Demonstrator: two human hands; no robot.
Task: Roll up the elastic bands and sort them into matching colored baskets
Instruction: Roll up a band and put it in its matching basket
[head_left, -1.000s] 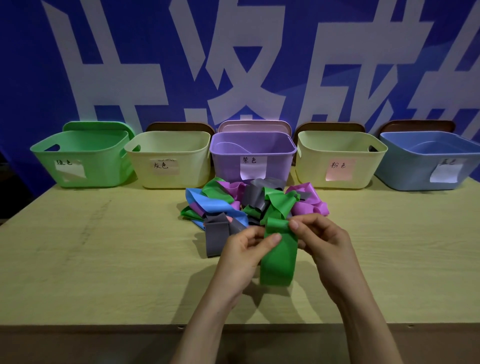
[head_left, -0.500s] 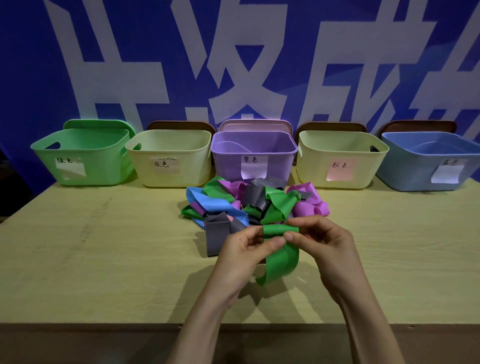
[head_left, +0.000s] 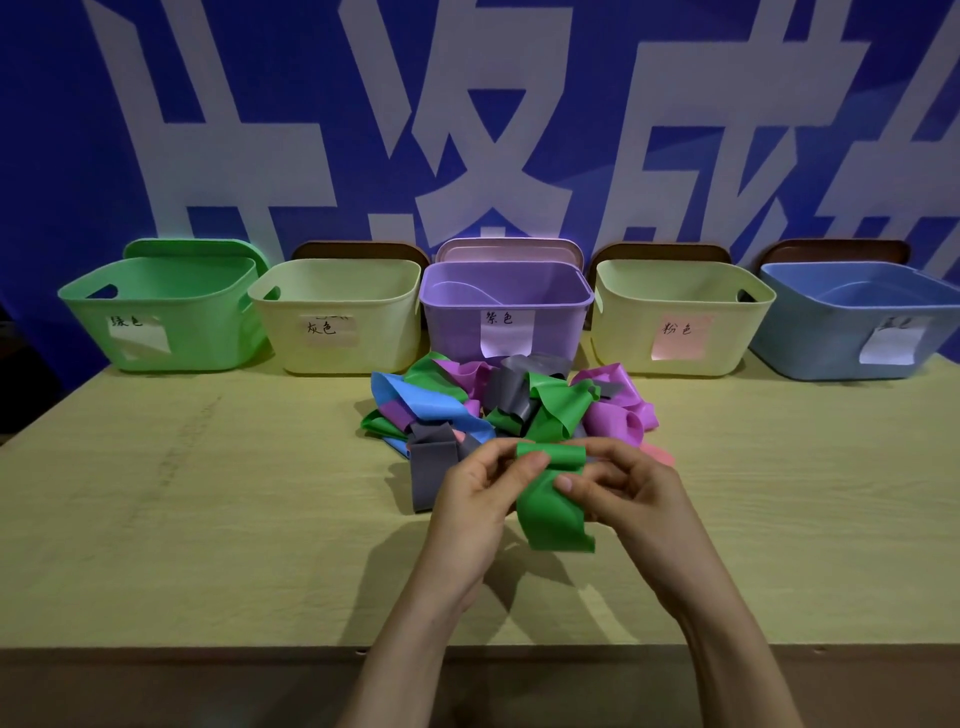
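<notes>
Five plastic baskets stood in a row along the far edge of the pale wooden table (head_left: 208, 493), each with one paper label facing the person, probably so that colours could be matched at a glance: a green basket (head_left: 208, 322), a pale yellow basket with a yellow label (head_left: 384, 340), a purple basket (head_left: 452, 327), a pale yellow basket with a pink label (head_left: 623, 332) and a blue basket (head_left: 810, 338). That made one green, two yellow, one purple and one blue. In front of the purple basket lay a loose pile of flat elastic bands (head_left: 509, 400) in green, blue, purple, grey and pink, too tangled to count. Nearer the person, the left hand (head_left: 478, 509) pinched the curled top of a single green elastic band (head_left: 553, 512), and the right hand (head_left: 623, 499) gripped the same end, its thumb pressed on the strip. Both hands held the band just above the table so that the loose tail hung free, which should let the roll be wound down tightly.
</notes>
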